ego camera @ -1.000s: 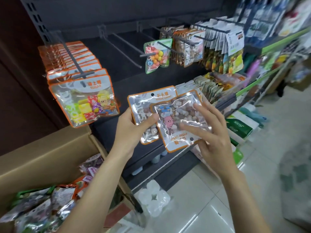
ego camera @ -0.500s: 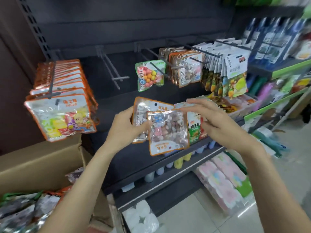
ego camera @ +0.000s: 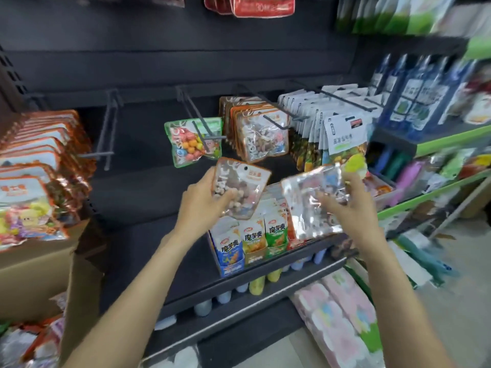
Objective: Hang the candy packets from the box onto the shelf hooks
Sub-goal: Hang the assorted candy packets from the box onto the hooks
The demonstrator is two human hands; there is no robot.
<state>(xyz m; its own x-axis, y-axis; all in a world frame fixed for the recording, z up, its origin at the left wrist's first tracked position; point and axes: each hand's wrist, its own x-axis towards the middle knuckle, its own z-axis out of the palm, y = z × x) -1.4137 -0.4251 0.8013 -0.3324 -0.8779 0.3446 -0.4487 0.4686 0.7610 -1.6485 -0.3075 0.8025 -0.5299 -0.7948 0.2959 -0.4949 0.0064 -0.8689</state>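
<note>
My left hand (ego camera: 204, 205) grips an orange-edged candy packet (ego camera: 245, 185) with a hang hole near its top, held below the shelf hooks. My right hand (ego camera: 350, 208) holds a second clear packet (ego camera: 310, 200), tilted with its shiny side towards me. Above them a hook (ego camera: 276, 120) carries a row of matching orange-edged packets (ego camera: 265, 136). One green-edged packet (ego camera: 194, 140) hangs on the hook to the left. An empty double hook (ego camera: 106, 134) sticks out further left. The cardboard box (ego camera: 34, 274) stands at lower left with several packets inside.
A full row of orange packets (ego camera: 34, 166) hangs at far left above the box. White pouches (ego camera: 342, 134) hang to the right. A display carton of snack sachets (ego camera: 252, 235) stands on the dark shelf under my hands. Green shelving with goods fills the right side.
The two packets were held overlapping in front of me; now my right hand has pulled one away to the right, and both hands have risen towards the hooks. The view has tilted upwards.
</note>
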